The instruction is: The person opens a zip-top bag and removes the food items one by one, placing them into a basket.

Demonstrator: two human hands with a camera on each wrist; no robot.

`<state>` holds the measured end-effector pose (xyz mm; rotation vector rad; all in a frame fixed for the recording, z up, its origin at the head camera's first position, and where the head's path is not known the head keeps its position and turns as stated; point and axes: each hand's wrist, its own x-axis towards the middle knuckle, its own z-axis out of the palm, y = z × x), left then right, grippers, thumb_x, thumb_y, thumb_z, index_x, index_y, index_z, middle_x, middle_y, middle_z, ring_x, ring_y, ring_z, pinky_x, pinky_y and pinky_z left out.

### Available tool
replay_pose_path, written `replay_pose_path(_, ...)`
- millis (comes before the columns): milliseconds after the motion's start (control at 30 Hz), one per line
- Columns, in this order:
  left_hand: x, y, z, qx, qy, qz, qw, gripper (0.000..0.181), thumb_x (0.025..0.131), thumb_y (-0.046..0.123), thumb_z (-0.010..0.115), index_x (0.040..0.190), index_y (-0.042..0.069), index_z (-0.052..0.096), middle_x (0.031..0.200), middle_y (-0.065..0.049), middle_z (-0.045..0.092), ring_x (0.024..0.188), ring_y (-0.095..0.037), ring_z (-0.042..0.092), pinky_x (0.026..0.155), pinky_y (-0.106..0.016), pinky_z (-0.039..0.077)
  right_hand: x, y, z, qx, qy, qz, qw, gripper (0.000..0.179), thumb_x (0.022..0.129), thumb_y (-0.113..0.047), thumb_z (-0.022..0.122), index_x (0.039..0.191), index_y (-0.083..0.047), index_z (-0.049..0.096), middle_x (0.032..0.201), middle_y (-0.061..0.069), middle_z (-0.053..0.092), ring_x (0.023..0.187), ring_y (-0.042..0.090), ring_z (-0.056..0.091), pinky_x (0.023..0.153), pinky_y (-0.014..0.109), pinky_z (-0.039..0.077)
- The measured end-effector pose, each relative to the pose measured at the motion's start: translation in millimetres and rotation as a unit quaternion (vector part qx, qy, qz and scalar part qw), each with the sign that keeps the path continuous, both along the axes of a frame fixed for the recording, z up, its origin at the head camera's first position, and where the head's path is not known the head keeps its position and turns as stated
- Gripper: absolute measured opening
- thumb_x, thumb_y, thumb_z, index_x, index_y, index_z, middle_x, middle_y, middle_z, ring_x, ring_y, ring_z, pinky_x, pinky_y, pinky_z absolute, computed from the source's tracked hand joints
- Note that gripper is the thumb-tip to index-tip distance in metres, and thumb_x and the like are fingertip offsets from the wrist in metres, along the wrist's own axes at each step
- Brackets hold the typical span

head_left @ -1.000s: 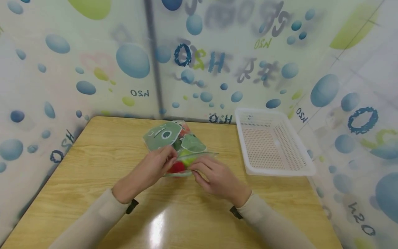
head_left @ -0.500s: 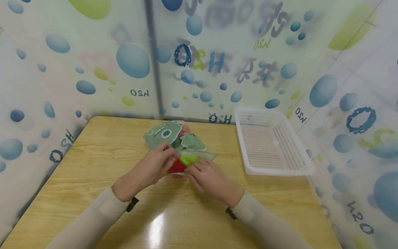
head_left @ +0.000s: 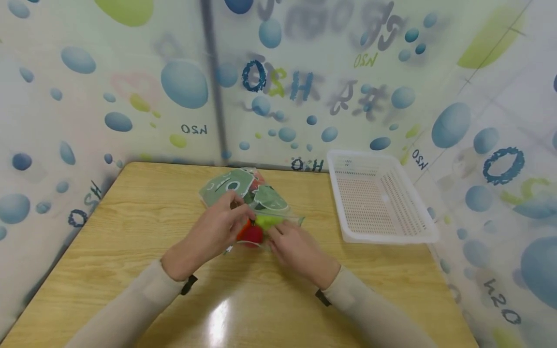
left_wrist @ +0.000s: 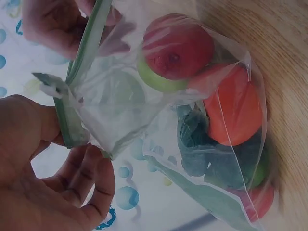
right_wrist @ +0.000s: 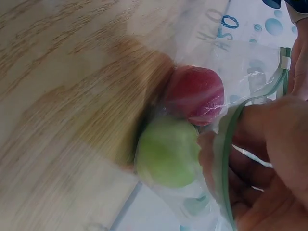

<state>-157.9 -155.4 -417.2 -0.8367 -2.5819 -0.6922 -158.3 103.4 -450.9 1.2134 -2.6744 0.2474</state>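
Observation:
A clear zip bag [head_left: 271, 199] with a green printed front lies on the table, its mouth toward me. Through the film I see a red fruit [left_wrist: 178, 45], a green apple [right_wrist: 168, 153], an orange-red round fruit [left_wrist: 235, 108] and something dark green [left_wrist: 211, 163]. My left hand [head_left: 215, 227] pinches the bag's green zip edge [left_wrist: 72, 120] near one corner. At the other side of the mouth, my right hand [head_left: 300, 249] grips the rim, with fingertips behind the film close to the green apple. The two rims stand apart between the hands.
A white plastic basket [head_left: 339, 208] stands at the right rear of the wooden table [head_left: 161, 193]. Behind and beside the table hang walls [head_left: 183, 145] printed with blue and green drops.
My right hand has shifted slightly left and down along the bag's mouth. My left hand has lifted a little, and the red fruit shows more between the hands.

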Motion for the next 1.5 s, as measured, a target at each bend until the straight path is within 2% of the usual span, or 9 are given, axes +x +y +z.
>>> replay_pose_path(133, -3.3, 2.3, 0.6, -0.015, 0.004, 0.0, 0.9999, 0.024, 0.1, -0.009, 0.077, 0.108, 0.012, 0.087, 0.13, -0.014, 0.073, 0.118, -0.032, 0.071, 0.096, -0.047, 0.067, -3.3, -2, 1.5, -0.023, -0.001, -0.01, 0.9997, 0.031, 0.11, -0.014, 0.08, 0.141, -0.008, 0.075, 0.139, 0.009, 0.076, 0.124, 0.025, 0.076, 0.103, 0.038, 0.069)
replay_pose_path(200, -4.8, 2.8, 0.8, -0.022, 0.01, -0.001, 0.9997, 0.022, 0.099, -0.008, 0.078, 0.108, 0.01, 0.088, 0.132, -0.014, 0.076, 0.118, -0.034, 0.074, 0.099, -0.05, 0.067, -5.5, -4, 2.1, -0.024, 0.01, -0.005, 0.9996, 0.035, 0.11, -0.012, 0.081, 0.144, -0.007, 0.075, 0.148, 0.011, 0.074, 0.133, 0.027, 0.075, 0.108, 0.039, 0.068)
replay_pose_path(333, -6.8, 4.1, -0.8, -0.034, 0.023, -0.006, 0.9991, 0.022, 0.098, -0.007, 0.079, 0.113, 0.006, 0.087, 0.129, -0.013, 0.08, 0.111, -0.032, 0.079, 0.096, -0.047, 0.069, -9.3, -8, 2.4, -0.013, 0.036, 0.002, 0.9993, 0.04, 0.108, -0.013, 0.083, 0.147, -0.007, 0.075, 0.161, 0.013, 0.07, 0.145, 0.03, 0.072, 0.111, 0.039, 0.067)
replay_pose_path(433, -7.3, 5.7, -3.2, -0.039, 0.034, -0.011, 0.9986, 0.029, 0.096, -0.008, 0.079, 0.121, 0.005, 0.085, 0.126, -0.011, 0.08, 0.108, -0.027, 0.079, 0.092, -0.044, 0.07, -10.9, -9, 1.7, -0.002, 0.029, 0.001, 0.9996, 0.045, 0.107, -0.013, 0.085, 0.149, -0.007, 0.074, 0.166, 0.015, 0.067, 0.149, 0.032, 0.07, 0.11, 0.04, 0.068)
replay_pose_path(567, -7.0, 7.5, -5.5, -0.043, 0.042, -0.009, 0.9982, 0.034, 0.095, -0.008, 0.08, 0.127, 0.004, 0.084, 0.126, -0.011, 0.08, 0.109, -0.027, 0.079, 0.092, -0.043, 0.069, -12.7, -12, 0.7, 0.022, 0.007, -0.003, 0.9997, 0.052, 0.106, -0.016, 0.086, 0.155, -0.007, 0.07, 0.169, 0.016, 0.064, 0.153, 0.035, 0.067, 0.116, 0.043, 0.066)
replay_pose_path(733, -6.1, 8.9, -5.3, -0.048, 0.03, 0.0, 0.9984, 0.035, 0.097, -0.006, 0.081, 0.13, 0.004, 0.083, 0.128, -0.01, 0.08, 0.112, -0.026, 0.079, 0.093, -0.042, 0.07, -14.2, -14, 0.3, 0.049, 0.004, -0.013, 0.9987, 0.055, 0.108, -0.022, 0.086, 0.157, -0.007, 0.067, 0.168, 0.019, 0.064, 0.153, 0.036, 0.068, 0.121, 0.045, 0.062)
replay_pose_path(933, -6.5, 11.9, -5.4, -0.05, 0.031, -0.002, 0.9983, 0.035, 0.097, -0.005, 0.082, 0.131, 0.004, 0.083, 0.129, -0.011, 0.08, 0.11, -0.024, 0.079, 0.09, -0.04, 0.069, -15.2, -15, -1.4, 0.068, 0.014, -0.035, 0.997, 0.057, 0.108, -0.028, 0.087, 0.157, -0.008, 0.066, 0.167, 0.019, 0.064, 0.147, 0.036, 0.072, 0.112, 0.044, 0.068)
replay_pose_path(1233, -6.6, 15.8, -4.3, -0.051, 0.014, 0.001, 0.9986, 0.036, 0.099, -0.001, 0.083, 0.135, 0.003, 0.083, 0.133, -0.011, 0.08, 0.113, -0.023, 0.079, 0.095, -0.04, 0.07, -15.7, -16, -4.0, 0.057, 0.015, -0.056, 0.9967, 0.065, 0.104, -0.024, 0.091, 0.162, -0.01, 0.066, 0.153, 0.023, 0.068, 0.119, 0.032, 0.081, 0.097, 0.045, 0.073)
replay_pose_path(1500, -4.3, 16.6, -4.7, -0.049, 0.019, 0.0, 0.9986, 0.036, 0.1, 0.0, 0.084, 0.136, 0.003, 0.083, 0.133, -0.01, 0.079, 0.113, -0.022, 0.079, 0.094, -0.038, 0.07, -14.2, -15, -6.1, 0.033, 0.027, -0.043, 0.9982, 0.063, 0.102, -0.021, 0.092, 0.159, -0.012, 0.067, 0.158, 0.023, 0.069, 0.131, 0.041, 0.079, 0.105, 0.054, 0.07)
